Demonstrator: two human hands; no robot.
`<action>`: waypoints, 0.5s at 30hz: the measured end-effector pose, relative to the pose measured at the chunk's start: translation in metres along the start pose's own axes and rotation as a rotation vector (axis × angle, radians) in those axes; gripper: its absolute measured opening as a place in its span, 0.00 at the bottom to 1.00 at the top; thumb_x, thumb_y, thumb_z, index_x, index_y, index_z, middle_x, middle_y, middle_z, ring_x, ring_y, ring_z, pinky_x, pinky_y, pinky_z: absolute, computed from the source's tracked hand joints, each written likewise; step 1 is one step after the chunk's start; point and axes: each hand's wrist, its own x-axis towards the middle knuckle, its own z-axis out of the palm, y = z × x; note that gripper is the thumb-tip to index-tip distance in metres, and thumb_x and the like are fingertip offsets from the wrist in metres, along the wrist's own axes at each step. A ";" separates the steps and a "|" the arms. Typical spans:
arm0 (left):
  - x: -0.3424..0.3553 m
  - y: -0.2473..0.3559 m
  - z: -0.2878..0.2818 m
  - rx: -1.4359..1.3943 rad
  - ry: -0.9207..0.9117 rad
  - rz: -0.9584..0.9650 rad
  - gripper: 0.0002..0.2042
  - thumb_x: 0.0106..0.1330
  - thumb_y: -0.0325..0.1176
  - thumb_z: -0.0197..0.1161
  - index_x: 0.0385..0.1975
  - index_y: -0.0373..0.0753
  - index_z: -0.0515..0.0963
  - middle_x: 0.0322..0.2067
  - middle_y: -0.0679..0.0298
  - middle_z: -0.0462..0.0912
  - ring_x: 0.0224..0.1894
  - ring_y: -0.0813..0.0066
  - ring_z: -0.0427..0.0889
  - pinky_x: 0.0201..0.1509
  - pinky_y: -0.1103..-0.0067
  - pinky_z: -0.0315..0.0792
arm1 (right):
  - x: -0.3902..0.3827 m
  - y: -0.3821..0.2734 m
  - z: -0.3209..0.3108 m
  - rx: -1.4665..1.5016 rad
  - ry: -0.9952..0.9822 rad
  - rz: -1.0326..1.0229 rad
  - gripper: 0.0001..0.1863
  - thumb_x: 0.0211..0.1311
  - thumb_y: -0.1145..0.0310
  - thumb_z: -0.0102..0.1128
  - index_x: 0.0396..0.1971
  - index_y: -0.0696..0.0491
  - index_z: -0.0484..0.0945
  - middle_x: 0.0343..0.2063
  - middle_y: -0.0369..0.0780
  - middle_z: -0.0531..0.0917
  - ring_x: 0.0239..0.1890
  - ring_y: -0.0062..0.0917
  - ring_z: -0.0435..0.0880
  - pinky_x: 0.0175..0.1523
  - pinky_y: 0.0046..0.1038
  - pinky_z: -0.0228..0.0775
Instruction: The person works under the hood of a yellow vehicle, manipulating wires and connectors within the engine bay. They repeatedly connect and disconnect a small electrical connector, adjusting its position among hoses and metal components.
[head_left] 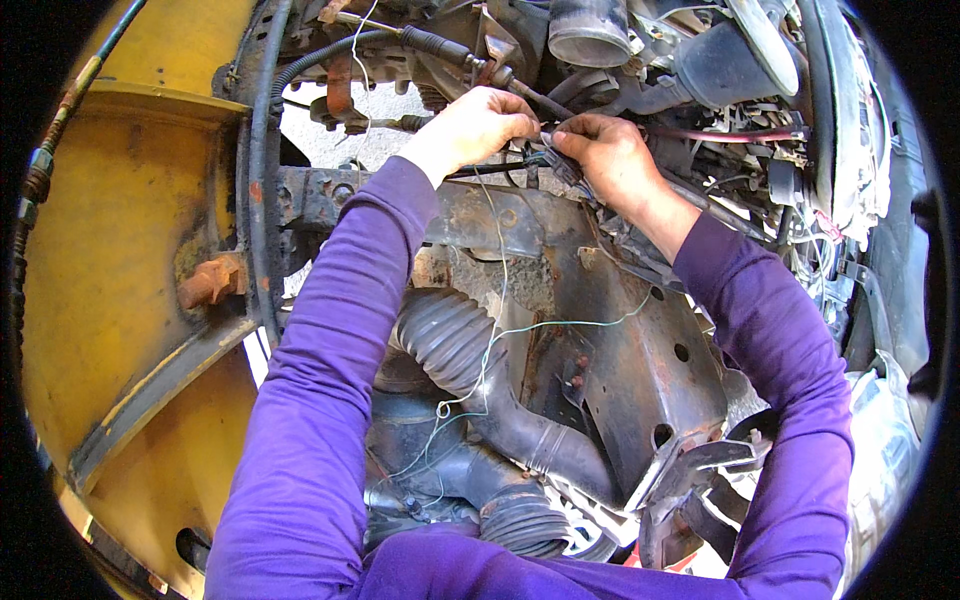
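Near the top middle, my left hand and my right hand meet over the vehicle's frame, fingertips almost touching. Each is closed in a pinch on thin wire; the exact ends are mostly hidden by the fingers. Just below the fingertips hangs a bundle of grey and dark wires, which runs down toward the right beneath my right hand. A thin pale wire drops from under my left hand to a loose knot over the black hoses. One greenish strand branches off to the right.
A yellow metal panel with a rusty bolt fills the left side. Under my arms lie a ribbed black hose and a frame plate with holes. A steel crossbar, a black canister and tangled wiring surround my hands.
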 end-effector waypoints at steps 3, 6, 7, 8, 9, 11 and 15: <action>-0.001 0.003 0.002 0.000 0.016 0.015 0.10 0.65 0.36 0.67 0.40 0.37 0.86 0.28 0.71 0.82 0.27 0.86 0.72 0.29 0.85 0.63 | -0.002 0.001 -0.001 0.238 -0.012 0.121 0.11 0.68 0.66 0.63 0.41 0.59 0.85 0.23 0.32 0.80 0.23 0.17 0.73 0.30 0.24 0.65; -0.003 0.010 0.006 0.011 0.010 -0.004 0.11 0.65 0.35 0.68 0.41 0.37 0.87 0.30 0.71 0.83 0.28 0.86 0.73 0.30 0.85 0.64 | 0.001 0.006 -0.002 0.331 -0.020 0.170 0.13 0.63 0.68 0.66 0.40 0.63 0.87 0.35 0.41 0.88 0.38 0.22 0.81 0.46 0.26 0.72; -0.003 0.012 0.008 0.018 0.006 -0.016 0.11 0.65 0.35 0.69 0.41 0.37 0.87 0.30 0.70 0.84 0.29 0.86 0.74 0.31 0.84 0.65 | 0.000 0.008 -0.004 0.332 -0.017 0.187 0.13 0.63 0.68 0.67 0.40 0.63 0.87 0.35 0.41 0.88 0.37 0.22 0.82 0.45 0.26 0.72; -0.002 0.008 0.005 0.022 0.002 0.004 0.11 0.64 0.35 0.70 0.41 0.36 0.87 0.31 0.70 0.84 0.30 0.85 0.74 0.33 0.84 0.67 | -0.001 0.003 -0.002 0.338 -0.023 0.197 0.13 0.62 0.68 0.67 0.40 0.63 0.87 0.35 0.41 0.88 0.37 0.22 0.82 0.45 0.26 0.72; -0.001 0.003 0.002 0.025 -0.001 0.023 0.12 0.64 0.35 0.70 0.41 0.36 0.87 0.32 0.70 0.84 0.31 0.84 0.75 0.34 0.83 0.68 | -0.001 0.000 0.000 0.344 -0.029 0.207 0.13 0.62 0.68 0.68 0.40 0.64 0.87 0.35 0.42 0.88 0.37 0.22 0.82 0.45 0.26 0.73; 0.001 -0.003 -0.001 0.039 0.001 0.041 0.12 0.63 0.36 0.71 0.42 0.35 0.87 0.32 0.69 0.85 0.33 0.83 0.76 0.37 0.82 0.69 | 0.002 0.005 0.004 0.265 -0.050 0.091 0.13 0.64 0.67 0.68 0.41 0.63 0.86 0.33 0.38 0.87 0.33 0.19 0.81 0.41 0.25 0.72; 0.001 0.004 0.003 0.070 0.012 -0.012 0.13 0.64 0.35 0.69 0.41 0.33 0.87 0.34 0.64 0.87 0.37 0.78 0.81 0.47 0.78 0.73 | 0.007 0.014 0.004 0.216 -0.064 0.049 0.15 0.63 0.66 0.71 0.42 0.64 0.86 0.37 0.41 0.89 0.37 0.20 0.83 0.47 0.25 0.74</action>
